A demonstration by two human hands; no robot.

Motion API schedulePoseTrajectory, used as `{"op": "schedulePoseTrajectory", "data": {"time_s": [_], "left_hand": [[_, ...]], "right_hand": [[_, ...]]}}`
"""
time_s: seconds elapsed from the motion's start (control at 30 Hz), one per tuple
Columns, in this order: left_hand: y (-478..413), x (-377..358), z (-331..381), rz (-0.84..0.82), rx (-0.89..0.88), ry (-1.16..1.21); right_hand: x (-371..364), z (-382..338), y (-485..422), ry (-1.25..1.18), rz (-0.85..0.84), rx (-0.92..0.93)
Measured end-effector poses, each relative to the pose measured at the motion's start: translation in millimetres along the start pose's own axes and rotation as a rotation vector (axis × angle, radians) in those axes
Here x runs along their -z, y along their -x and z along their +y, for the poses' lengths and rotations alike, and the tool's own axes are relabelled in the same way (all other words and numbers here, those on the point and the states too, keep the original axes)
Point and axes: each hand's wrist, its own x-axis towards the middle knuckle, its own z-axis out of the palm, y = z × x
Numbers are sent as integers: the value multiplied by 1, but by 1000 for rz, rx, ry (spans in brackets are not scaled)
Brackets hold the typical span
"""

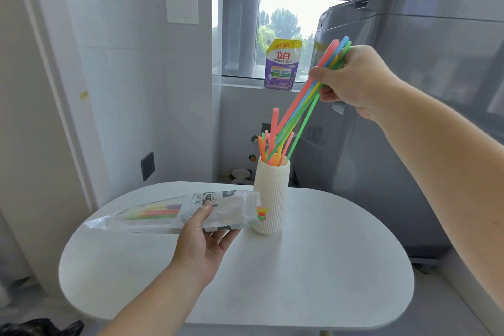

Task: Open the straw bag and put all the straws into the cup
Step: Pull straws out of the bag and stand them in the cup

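Right hand [354, 79] pinched a slanted bunch of thin, smooth plastic straws [305, 101], lower ends inside the ribbed cream cup [271, 196] at table centre, likely for guiding them in. Left hand [207, 237] gripped the crinkled clear straw bag [174, 213] level, mouth touching the cup, straws remaining inside.

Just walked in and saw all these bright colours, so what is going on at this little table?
A person is moving drinking straws from a packet into a cup. The right hand holds a bunch of coloured straws at their upper part, their lower ends going into the ribbed white cup, where several straws already stand. The left hand holds the opened straw bag level over the white table, with more straws inside and a few tips poking out beside the cup.
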Motion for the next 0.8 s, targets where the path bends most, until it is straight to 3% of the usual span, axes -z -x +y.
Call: {"op": "schedulePoseTrajectory", "data": {"time_s": [0.8], "left_hand": [[1, 0, -1, -14, 15, -17]], "right_hand": [[-4, -9, -17, 123, -87, -21]]}}
